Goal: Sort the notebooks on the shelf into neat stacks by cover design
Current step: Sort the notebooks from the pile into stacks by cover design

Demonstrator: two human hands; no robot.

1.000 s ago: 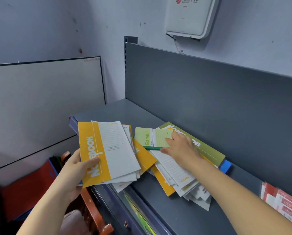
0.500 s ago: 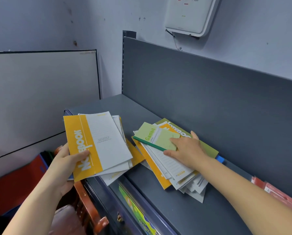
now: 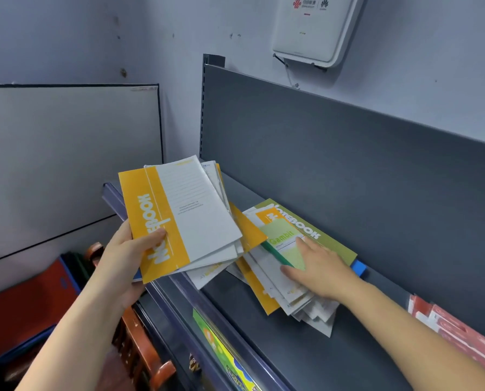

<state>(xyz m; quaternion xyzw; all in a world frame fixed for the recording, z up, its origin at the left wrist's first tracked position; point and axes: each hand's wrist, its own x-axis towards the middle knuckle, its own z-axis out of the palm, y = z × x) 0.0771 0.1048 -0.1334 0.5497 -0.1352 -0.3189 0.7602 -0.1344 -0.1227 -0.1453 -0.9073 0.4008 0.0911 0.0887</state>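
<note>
Yellow-and-white notebooks point(image 3: 184, 218) sit fanned in my left hand point(image 3: 122, 258), thumb curled over the top cover, the bundle raised above the front edge of the grey shelf point(image 3: 263, 348). My right hand point(image 3: 317, 266) lies flat, fingers straight, on the loose pile point(image 3: 286, 300) mid-shelf. Its fingertips touch the light-green Gambit notebook point(image 3: 285, 244). An olive notebook point(image 3: 297, 222) lies beneath, toward the shelf's back panel.

Left hand point(image 3: 122, 259) curled, thumb on top — right hand point(image 3: 321, 270) flat (fingers straight).
</note>
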